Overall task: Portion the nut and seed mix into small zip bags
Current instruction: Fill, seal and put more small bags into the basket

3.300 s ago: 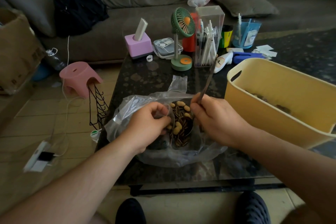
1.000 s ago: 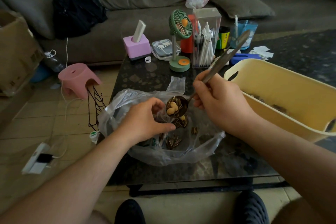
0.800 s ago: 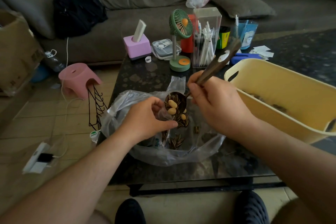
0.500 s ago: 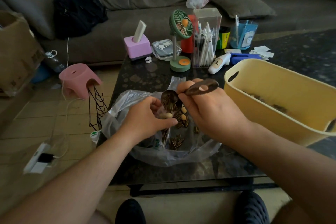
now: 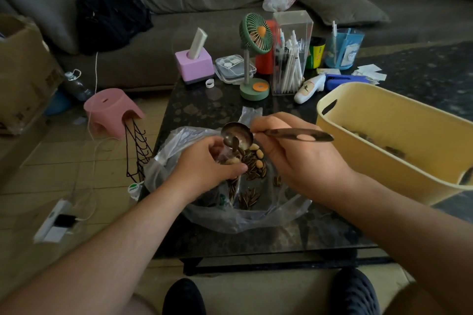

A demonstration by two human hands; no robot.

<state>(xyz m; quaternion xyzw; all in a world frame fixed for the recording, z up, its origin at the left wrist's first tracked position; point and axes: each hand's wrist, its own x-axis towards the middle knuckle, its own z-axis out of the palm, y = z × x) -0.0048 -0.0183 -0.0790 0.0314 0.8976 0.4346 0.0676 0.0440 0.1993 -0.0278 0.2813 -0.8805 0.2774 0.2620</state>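
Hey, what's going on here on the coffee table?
A person is portioning a nut and seed mix. The right hand holds a metal spoon tipped over, and seeds are sliding off it into a small zip bag that the left hand holds open. Both are above a large clear plastic bag with loose mix in it. A yellow tub sits to the right.

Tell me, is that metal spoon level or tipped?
Tipped. The metal spoon faces sideways, nearly empty, with seeds sliding toward the small clear bag.
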